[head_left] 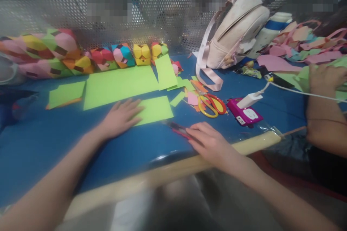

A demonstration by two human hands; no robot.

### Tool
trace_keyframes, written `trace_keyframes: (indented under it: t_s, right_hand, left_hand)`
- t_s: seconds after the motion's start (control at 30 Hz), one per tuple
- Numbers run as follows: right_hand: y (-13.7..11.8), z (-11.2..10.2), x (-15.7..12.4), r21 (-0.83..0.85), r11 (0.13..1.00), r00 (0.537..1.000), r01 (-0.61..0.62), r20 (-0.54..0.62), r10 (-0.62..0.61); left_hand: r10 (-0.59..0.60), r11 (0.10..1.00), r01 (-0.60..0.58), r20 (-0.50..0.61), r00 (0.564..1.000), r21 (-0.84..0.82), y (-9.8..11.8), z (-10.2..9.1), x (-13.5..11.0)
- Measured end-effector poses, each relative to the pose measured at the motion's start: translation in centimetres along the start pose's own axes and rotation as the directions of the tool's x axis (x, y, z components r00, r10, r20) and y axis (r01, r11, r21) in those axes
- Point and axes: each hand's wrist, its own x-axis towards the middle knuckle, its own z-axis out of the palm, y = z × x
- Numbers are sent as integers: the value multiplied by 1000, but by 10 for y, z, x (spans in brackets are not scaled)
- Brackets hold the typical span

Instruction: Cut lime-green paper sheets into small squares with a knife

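My left hand (124, 115) lies with fingers spread, its fingertips on the left part of a light green paper rectangle (155, 110) on the blue table. In my right hand (208, 139) is a slim red and dark cutter knife (180, 130), its tip pointing left near the rectangle's lower right corner; motion blurs the tip. Behind the left hand lies a large light green sheet (119, 86), with a smaller stack of green paper (66, 94) to its left. Another green piece (166, 73) rests over the sheet's right end.
Scissors (208, 105) lie on paper scraps beside a purple case (245, 113) with a white plug. Colourful folded paper shapes (121, 56) line the back near a leaning backpack (235, 30). Another person's hand (326, 77) is at right near a scrap pile (303, 43).
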Motion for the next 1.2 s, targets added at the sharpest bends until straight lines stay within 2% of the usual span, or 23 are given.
trace_keyframes:
  t_s: [0.93,1.2]
  right_hand:
    - [-11,9,7,-8,999,999,51,-2,-51]
    - [-15,15,9,28,999,1000,30,-7,-30]
  left_hand:
    - [5,1000,-6,-24,1000,-19,2,1,0]
    - [-10,1000,10,-4,1000,-10,3,0,1]
